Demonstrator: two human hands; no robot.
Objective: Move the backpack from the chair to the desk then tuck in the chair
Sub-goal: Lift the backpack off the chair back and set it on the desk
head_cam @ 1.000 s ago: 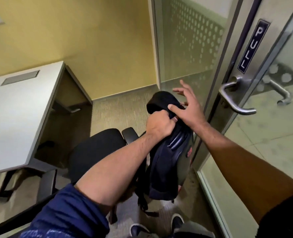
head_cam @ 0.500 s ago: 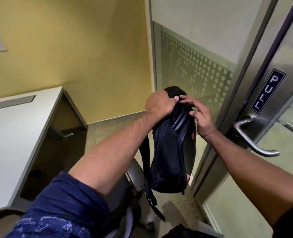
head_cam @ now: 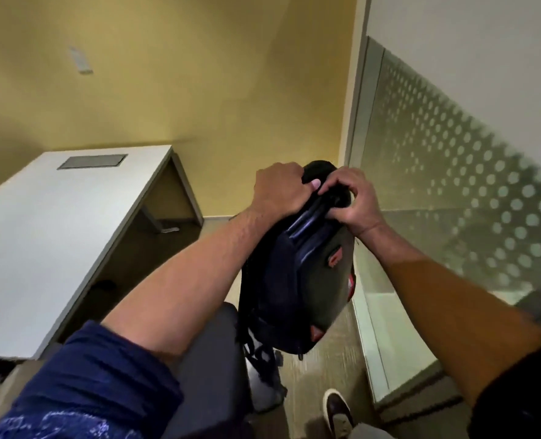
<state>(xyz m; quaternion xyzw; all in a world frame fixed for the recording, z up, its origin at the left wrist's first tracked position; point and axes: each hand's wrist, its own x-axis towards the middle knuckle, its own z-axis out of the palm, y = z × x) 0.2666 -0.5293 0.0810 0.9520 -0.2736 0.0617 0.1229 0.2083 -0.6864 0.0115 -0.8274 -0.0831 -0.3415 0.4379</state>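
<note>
Two hands are on the bag at once here. Over on the left sits the white desk [head_cam: 50, 236], pushed against the yellow wall [head_cam: 199, 74], with a grey cable hatch [head_cam: 92, 161] set into its top near the back. A small white wall plate [head_cam: 80, 60] is up on that wall too. Moving in, the left hand [head_cam: 278, 191], coming out of a blue patterned sleeve [head_cam: 82, 391], is fisted tight around the top of the backpack [head_cam: 297, 277]. The dark backpack hangs in mid-air, off the chair [head_cam: 212, 359] and well apart from the desk, straps dangling below it. The dark chair seat shows underneath the left forearm, just beside the hanging bag. The right hand [head_cam: 354, 201] has its fingers curled and pinching the top edge of the backpack from the other side, right next to the left one. Down low there's a shoe [head_cam: 337, 410] on the carpet, and on the far right the frosted dotted glass panel [head_cam: 453, 191].
</note>
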